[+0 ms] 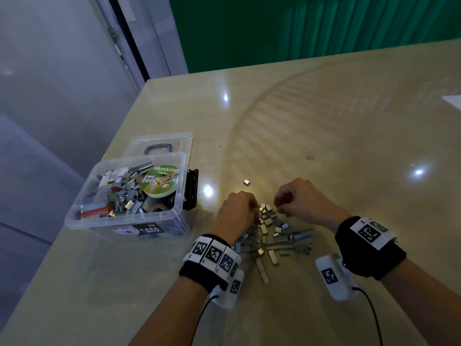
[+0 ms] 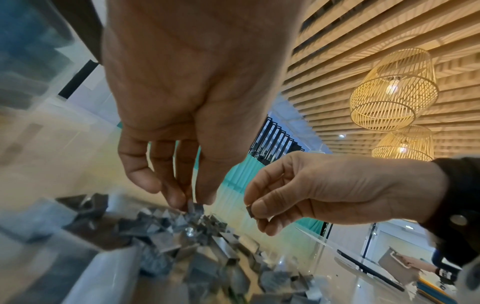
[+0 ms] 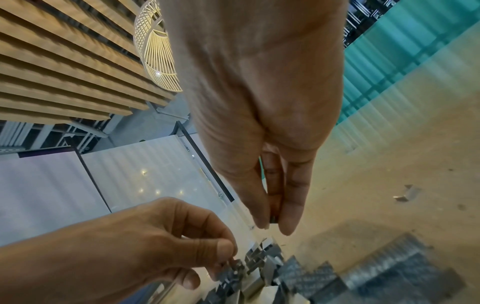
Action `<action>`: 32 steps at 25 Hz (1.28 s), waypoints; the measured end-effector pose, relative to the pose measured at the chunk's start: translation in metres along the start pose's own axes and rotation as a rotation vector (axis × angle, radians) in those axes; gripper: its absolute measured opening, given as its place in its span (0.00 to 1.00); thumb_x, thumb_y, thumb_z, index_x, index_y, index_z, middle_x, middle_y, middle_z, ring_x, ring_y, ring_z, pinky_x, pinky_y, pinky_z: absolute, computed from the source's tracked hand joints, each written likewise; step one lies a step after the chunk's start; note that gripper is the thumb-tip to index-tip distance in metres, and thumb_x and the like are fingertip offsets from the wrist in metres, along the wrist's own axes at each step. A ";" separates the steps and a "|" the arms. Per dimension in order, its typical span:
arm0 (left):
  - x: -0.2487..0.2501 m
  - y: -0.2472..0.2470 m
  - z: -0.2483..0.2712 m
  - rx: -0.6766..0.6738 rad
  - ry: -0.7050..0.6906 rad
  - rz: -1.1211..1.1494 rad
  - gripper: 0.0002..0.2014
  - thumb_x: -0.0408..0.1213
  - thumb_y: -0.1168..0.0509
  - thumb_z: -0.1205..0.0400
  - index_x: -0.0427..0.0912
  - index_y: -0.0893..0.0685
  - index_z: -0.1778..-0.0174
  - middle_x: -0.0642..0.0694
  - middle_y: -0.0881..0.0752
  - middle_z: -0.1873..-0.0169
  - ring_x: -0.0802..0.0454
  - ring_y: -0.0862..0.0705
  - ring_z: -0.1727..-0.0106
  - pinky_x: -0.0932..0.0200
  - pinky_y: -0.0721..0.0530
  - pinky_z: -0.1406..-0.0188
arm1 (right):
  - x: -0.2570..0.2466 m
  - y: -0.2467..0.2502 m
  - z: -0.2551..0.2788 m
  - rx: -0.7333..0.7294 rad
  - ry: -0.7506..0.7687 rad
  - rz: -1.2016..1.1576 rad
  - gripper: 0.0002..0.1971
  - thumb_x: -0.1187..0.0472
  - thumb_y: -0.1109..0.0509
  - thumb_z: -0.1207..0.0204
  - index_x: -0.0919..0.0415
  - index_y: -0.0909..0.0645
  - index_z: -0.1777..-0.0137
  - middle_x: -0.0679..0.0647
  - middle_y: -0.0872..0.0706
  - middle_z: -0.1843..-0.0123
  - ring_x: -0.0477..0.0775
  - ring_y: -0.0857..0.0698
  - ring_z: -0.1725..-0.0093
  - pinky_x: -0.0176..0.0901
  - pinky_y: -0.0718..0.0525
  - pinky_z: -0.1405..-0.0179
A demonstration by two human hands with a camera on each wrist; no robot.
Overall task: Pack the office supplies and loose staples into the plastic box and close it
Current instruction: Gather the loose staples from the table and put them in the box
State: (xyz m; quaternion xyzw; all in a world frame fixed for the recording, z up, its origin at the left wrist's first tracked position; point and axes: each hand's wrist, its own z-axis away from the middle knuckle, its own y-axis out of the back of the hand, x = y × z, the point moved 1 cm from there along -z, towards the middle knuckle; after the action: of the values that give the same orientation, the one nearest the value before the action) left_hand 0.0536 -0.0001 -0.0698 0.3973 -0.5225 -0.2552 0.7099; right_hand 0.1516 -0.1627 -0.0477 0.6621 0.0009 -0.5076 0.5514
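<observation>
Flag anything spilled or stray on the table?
Yes. A pile of loose staples lies spilled on the table between the left hand and right hand, outside the open plastic box. One stray staple piece sits apart, beyond the pile.
</observation>
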 end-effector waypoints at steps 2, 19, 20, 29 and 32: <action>0.004 0.000 -0.007 0.007 -0.003 -0.024 0.06 0.41 0.33 0.16 0.46 0.12 0.48 0.45 0.13 0.51 0.48 0.14 0.52 0.47 0.12 0.47 | 0.000 0.001 -0.003 -0.024 -0.019 0.006 0.05 0.68 0.22 0.25 0.59 0.10 0.53 0.50 0.10 0.58 0.43 0.10 0.67 0.35 0.10 0.63; 0.006 -0.006 -0.023 0.006 0.063 0.045 0.08 0.36 0.27 0.20 0.43 0.12 0.45 0.42 0.12 0.48 0.48 0.12 0.50 0.50 0.11 0.45 | -0.006 -0.005 -0.027 -0.057 -0.070 0.068 0.10 0.73 0.28 0.24 0.61 0.09 0.50 0.57 0.08 0.55 0.44 0.11 0.67 0.32 0.17 0.65; 0.005 -0.006 -0.023 0.007 0.069 0.055 0.10 0.36 0.27 0.20 0.42 0.12 0.44 0.42 0.12 0.47 0.47 0.12 0.50 0.49 0.11 0.45 | -0.006 -0.006 -0.027 -0.062 -0.067 0.084 0.10 0.72 0.27 0.25 0.62 0.09 0.48 0.58 0.08 0.52 0.47 0.11 0.61 0.34 0.16 0.61; 0.009 0.000 -0.023 -0.070 0.074 0.003 0.08 0.30 0.31 0.18 0.38 0.08 0.46 0.39 0.09 0.50 0.45 0.12 0.47 0.50 0.13 0.40 | -0.010 -0.018 -0.028 -0.127 0.020 0.296 0.08 0.69 0.27 0.24 0.57 0.11 0.50 0.52 0.17 0.54 0.48 0.19 0.60 0.31 0.28 0.67; 0.008 0.000 -0.020 -0.055 0.063 0.007 0.08 0.31 0.32 0.18 0.39 0.10 0.46 0.40 0.10 0.49 0.45 0.12 0.47 0.52 0.13 0.41 | -0.004 -0.021 -0.031 -0.089 0.010 0.302 0.05 0.68 0.26 0.24 0.57 0.12 0.53 0.52 0.16 0.54 0.50 0.16 0.59 0.34 0.23 0.65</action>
State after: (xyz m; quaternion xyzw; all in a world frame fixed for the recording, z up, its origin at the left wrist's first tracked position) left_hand 0.0753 -0.0001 -0.0687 0.3836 -0.4940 -0.2543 0.7377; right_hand 0.1588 -0.1293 -0.0646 0.6322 -0.0733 -0.4149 0.6502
